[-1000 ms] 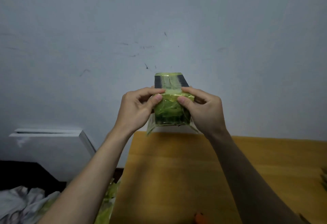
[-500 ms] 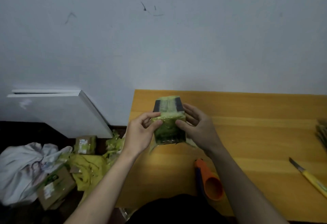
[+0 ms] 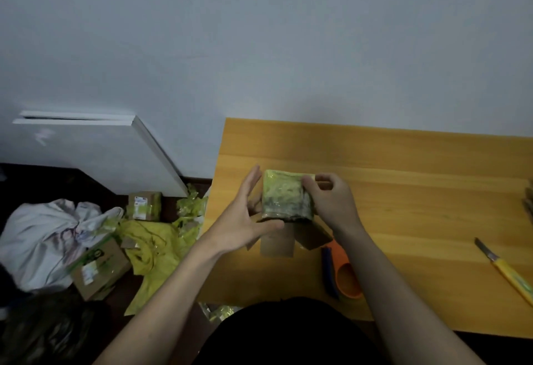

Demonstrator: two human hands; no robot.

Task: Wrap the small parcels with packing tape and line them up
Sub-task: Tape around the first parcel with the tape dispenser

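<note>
Half a second ago we had both hands pinching the parcel (image 3: 286, 195) at its upper corners; now our left hand (image 3: 248, 214) has let go, its grip apart, fingers straight and spread just to the left of the parcel with the thumb reaching under its lower edge. Our right hand (image 3: 331, 201) keeps its grip clamped on the parcel's right side, thumb across the front face. The parcel has also come lower and hangs over the near-left part of the tabletop (image 3: 403, 191); we cannot tell whether it touches the wood. We read this as the taping of this parcel being about done, with the left hand freed either to smooth a last flap or to reach for something else. What lies directly under the parcel is hard to make out: brown cardboard flaps (image 3: 278, 242) stick out below it, and we cannot say whether they belong to the parcel or are loose scrap. Right of the parcel and nearer to us an orange tape dispenser (image 3: 343, 272) is partly hidden by our right forearm. Far right of the parcel a yellow-handled knife (image 3: 510, 275) runs off the frame edge. No lined-up row of finished parcels is in view.
</note>
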